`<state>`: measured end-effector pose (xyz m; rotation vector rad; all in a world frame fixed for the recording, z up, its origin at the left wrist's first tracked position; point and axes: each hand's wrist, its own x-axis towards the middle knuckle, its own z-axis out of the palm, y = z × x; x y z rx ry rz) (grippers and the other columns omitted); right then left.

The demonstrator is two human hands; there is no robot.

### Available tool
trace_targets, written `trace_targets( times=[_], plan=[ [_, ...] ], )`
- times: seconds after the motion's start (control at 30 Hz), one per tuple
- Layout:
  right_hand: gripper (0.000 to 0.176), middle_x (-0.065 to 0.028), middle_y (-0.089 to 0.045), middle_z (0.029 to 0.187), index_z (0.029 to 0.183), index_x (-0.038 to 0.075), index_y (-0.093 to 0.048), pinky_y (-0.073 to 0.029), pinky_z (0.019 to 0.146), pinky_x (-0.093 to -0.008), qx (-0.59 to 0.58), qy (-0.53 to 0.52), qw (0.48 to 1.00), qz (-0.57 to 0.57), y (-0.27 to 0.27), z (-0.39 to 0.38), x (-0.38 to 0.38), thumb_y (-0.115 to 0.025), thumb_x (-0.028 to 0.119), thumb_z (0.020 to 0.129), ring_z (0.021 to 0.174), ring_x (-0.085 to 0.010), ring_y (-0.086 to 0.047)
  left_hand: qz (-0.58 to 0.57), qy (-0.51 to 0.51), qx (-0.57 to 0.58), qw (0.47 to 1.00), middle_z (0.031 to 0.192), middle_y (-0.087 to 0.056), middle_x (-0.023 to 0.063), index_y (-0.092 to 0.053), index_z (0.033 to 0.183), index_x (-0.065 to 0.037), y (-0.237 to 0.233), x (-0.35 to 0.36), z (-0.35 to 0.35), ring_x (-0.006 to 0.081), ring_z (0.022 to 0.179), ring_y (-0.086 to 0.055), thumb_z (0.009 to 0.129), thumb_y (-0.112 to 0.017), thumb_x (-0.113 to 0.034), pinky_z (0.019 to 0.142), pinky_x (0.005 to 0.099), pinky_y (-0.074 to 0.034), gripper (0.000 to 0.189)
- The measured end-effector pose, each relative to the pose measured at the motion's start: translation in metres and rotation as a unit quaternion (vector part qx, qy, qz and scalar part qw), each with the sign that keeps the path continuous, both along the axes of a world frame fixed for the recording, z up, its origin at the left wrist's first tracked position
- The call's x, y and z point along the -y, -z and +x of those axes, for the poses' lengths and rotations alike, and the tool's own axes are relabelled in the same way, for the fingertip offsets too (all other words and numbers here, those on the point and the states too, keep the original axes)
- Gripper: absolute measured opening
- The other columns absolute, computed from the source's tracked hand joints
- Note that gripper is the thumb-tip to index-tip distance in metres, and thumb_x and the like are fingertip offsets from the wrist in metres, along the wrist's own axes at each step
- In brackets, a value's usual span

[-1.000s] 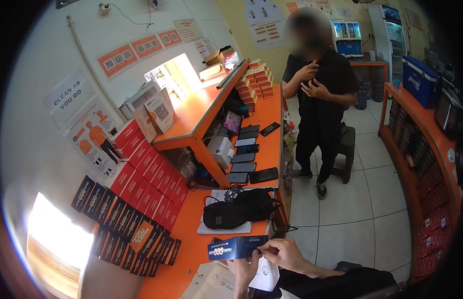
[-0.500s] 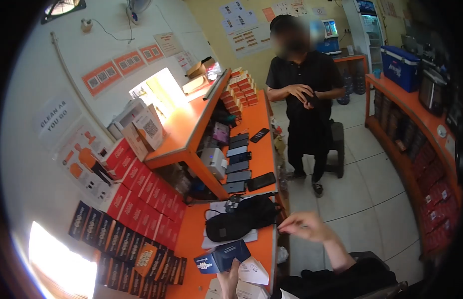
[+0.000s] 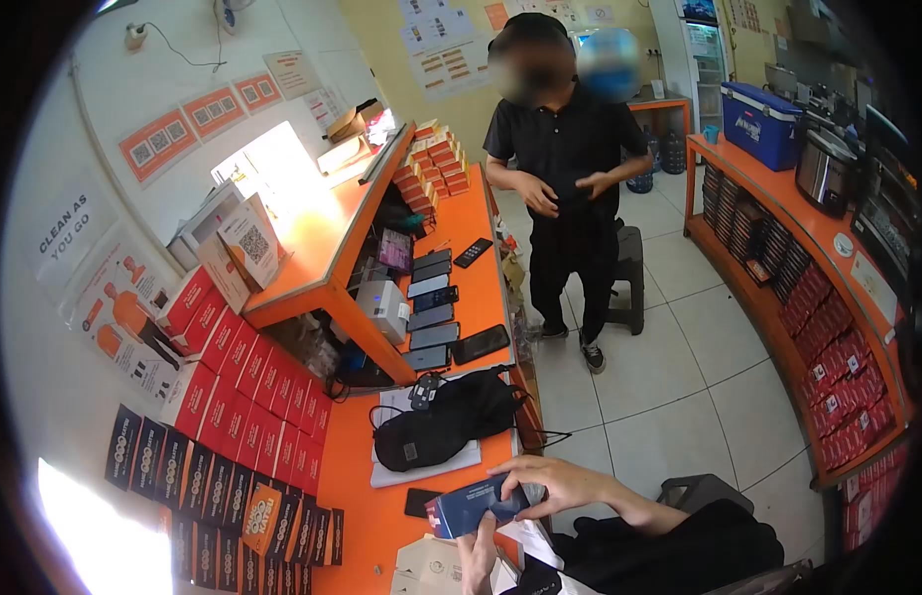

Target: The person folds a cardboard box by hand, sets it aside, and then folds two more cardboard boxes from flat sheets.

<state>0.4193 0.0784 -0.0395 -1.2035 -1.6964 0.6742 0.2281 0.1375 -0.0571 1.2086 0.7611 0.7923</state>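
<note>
A small dark blue carton (image 3: 469, 508) is held over the front of the orange counter. My left hand (image 3: 478, 557) grips it from below, thumb against its near side. My right hand (image 3: 558, 486) closes on the carton's right end, with fingers curled over the top edge. Under my hands lie pale, flattened cardboard pieces (image 3: 429, 567), partly covered by my left hand. Just left of the carton is a dark phone (image 3: 421, 502). A black bag (image 3: 446, 421) rests on white papers beyond it.
Several phones (image 3: 431, 314) line the orange counter (image 3: 357, 496). Stacked red boxes (image 3: 238, 397) and dark boxes (image 3: 173, 466) stand along the left wall. Across the counter's right side, a person in black (image 3: 560, 169) stands by a dark stool (image 3: 627, 283).
My right hand has come in from the right and now grips the carton, which looks more boxed up than before. The view has shifted. The other person's hands have moved apart.
</note>
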Motion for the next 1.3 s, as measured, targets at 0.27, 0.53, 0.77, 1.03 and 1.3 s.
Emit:
trace_targets(
  times=[0.27,0.53,0.77,1.03,1.3],
  plan=[
    [0.043,-0.0123,-0.049,0.131,0.103,0.010,-0.056,-0.042,0.093,-0.0378,-0.040,-0.005,0.999,0.020,0.006,-0.001,0.003,-0.080,0.017,0.068,0.116,-0.0299,-0.050,0.018,0.054,-0.026,0.998,0.105,-0.059,0.0075,-0.053,0.114,0.004,-0.006,0.005,0.002,0.0135,0.093,-0.055,0.091,-0.052,-0.003,0.081,0.0261,-0.046,0.025],
    [0.041,-0.0128,-0.048,0.133,0.102,0.009,-0.057,-0.043,0.092,-0.0372,-0.076,-0.016,0.997,-0.031,0.010,-0.006,0.012,-0.080,0.018,0.069,0.118,-0.0305,-0.048,0.017,0.112,-0.039,0.993,0.109,-0.058,0.0067,-0.050,0.118,0.001,-0.006,0.009,-0.009,0.0129,0.095,-0.055,0.087,-0.057,0.001,0.082,0.0259,-0.045,0.032],
    [0.030,-0.0122,-0.046,0.135,0.092,0.010,-0.060,-0.039,0.096,-0.0382,-0.084,-0.023,0.996,-0.032,0.007,-0.005,0.017,-0.079,0.016,0.069,0.121,-0.0305,-0.046,0.035,0.193,-0.035,0.980,0.088,-0.061,0.0086,-0.051,0.110,0.004,-0.005,0.006,-0.019,0.0130,0.064,-0.058,0.086,-0.061,-0.003,0.054,0.0254,-0.048,0.027],
    [0.020,-0.0084,-0.044,0.136,0.081,0.011,-0.062,-0.049,0.075,-0.0315,-0.039,-0.004,0.999,0.027,0.017,-0.007,0.017,-0.077,0.017,0.071,0.115,-0.0258,-0.049,0.005,0.153,-0.055,0.987,0.084,-0.058,0.0091,-0.048,0.111,0.003,-0.011,0.015,-0.012,0.0112,0.054,-0.054,0.088,-0.060,-0.006,0.043,0.0240,-0.044,0.027],
    [0.018,-0.0086,-0.045,0.135,0.081,0.010,-0.063,-0.053,0.059,-0.0252,-0.045,-0.005,0.998,0.034,0.018,-0.008,0.015,-0.077,0.019,0.072,0.103,-0.0205,-0.056,-0.023,0.144,-0.066,0.987,0.102,-0.058,0.0091,-0.043,0.120,0.001,-0.011,0.015,-0.013,0.0120,0.081,-0.057,0.086,-0.061,-0.004,0.062,0.0238,-0.048,0.039]
  ],
)
